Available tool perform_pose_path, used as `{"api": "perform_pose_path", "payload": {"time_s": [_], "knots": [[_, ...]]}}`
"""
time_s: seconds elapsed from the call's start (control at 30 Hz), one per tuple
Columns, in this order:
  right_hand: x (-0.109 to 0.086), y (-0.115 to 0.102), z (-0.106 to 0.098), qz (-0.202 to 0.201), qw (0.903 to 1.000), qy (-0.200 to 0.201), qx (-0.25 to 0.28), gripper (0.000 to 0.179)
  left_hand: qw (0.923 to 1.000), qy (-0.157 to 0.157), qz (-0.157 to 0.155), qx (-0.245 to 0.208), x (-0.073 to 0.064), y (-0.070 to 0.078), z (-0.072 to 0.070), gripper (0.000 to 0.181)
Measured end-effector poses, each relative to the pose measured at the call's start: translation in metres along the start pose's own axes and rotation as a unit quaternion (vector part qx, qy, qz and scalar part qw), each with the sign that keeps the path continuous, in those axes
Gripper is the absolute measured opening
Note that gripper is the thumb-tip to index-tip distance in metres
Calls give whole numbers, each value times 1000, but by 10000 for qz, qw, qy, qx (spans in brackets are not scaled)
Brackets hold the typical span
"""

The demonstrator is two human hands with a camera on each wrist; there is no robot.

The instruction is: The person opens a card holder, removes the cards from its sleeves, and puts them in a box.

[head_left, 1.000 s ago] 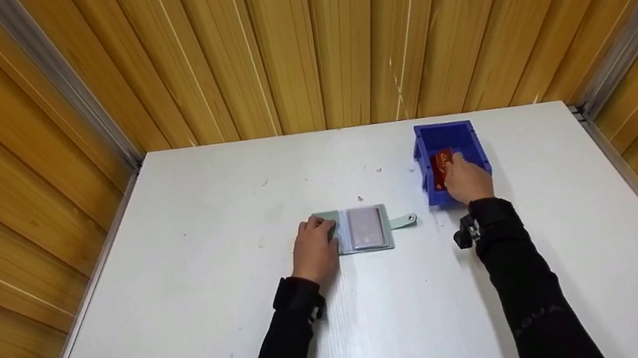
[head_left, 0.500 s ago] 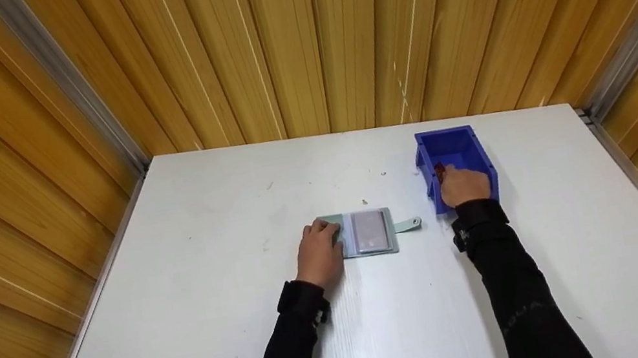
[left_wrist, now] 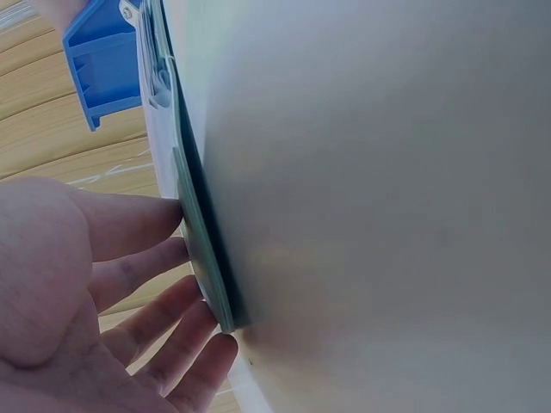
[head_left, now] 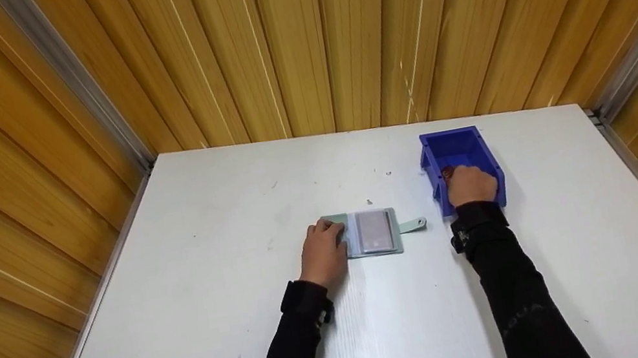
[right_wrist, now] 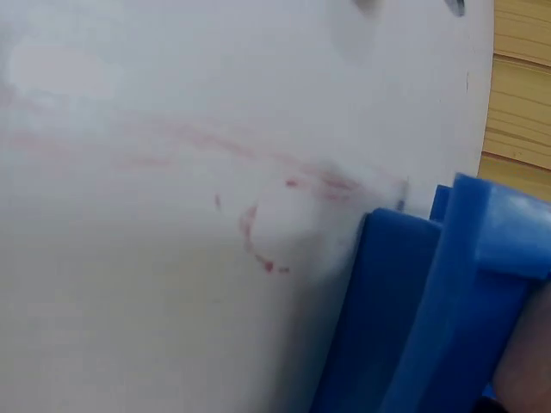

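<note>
A pale green card holder (head_left: 396,237) lies unfolded on the white table, its clear plastic sleeves (head_left: 374,231) facing up and its snap strap (head_left: 412,225) pointing right. My left hand (head_left: 323,250) rests on the left cover; in the left wrist view its thumb and fingers lie loosely along the cover's edge (left_wrist: 205,237). Inside a blue plastic bin (head_left: 449,134) at the back right, my right hand (head_left: 471,185) has curled fingers. A bit of red card (head_left: 448,172) shows at those fingers, the rest hidden by the hand.
The white table (head_left: 222,222) carries small marks and specks. Wood-patterned panels (head_left: 295,45) stand behind and at both sides. In the right wrist view, reddish smudges (right_wrist: 258,232) mark the table beside the bin wall (right_wrist: 448,292).
My right hand has sunk lower into the bin and turned; the red card, broadly visible a second ago, is now mostly hidden. The left hand keeps its place on the card holder.
</note>
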State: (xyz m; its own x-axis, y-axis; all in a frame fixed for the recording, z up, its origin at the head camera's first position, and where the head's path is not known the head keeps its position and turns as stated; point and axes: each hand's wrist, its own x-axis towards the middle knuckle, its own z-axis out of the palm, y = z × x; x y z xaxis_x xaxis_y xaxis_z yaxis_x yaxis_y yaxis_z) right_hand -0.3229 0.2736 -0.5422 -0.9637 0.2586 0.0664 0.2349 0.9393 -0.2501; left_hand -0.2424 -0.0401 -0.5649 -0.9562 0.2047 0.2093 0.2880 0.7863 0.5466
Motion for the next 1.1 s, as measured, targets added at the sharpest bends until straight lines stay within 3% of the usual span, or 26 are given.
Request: {"api": "perform_pose_path", "payload": {"time_s": [0.17,0.7,0.87,0.97,1.1], "knots": [[-4,2,1,206,9980,555,218,29,10000,55,46,36,1,1,4,29],[-10,3,11,212,9957,845,317,23,9997,-129,-228,-27,-5,0,1,32],[-11,4,5,134,9949,929,367,27,9997,-124,-194,-71,-5,0,1,32],[-10,1,-6,-42,9923,1081,603,31,9999,-79,-92,8,-4,1,0,31],[-14,-10,-26,-878,9823,1259,1077,36,10000,-1,50,69,-2,1,-1,31]]}}
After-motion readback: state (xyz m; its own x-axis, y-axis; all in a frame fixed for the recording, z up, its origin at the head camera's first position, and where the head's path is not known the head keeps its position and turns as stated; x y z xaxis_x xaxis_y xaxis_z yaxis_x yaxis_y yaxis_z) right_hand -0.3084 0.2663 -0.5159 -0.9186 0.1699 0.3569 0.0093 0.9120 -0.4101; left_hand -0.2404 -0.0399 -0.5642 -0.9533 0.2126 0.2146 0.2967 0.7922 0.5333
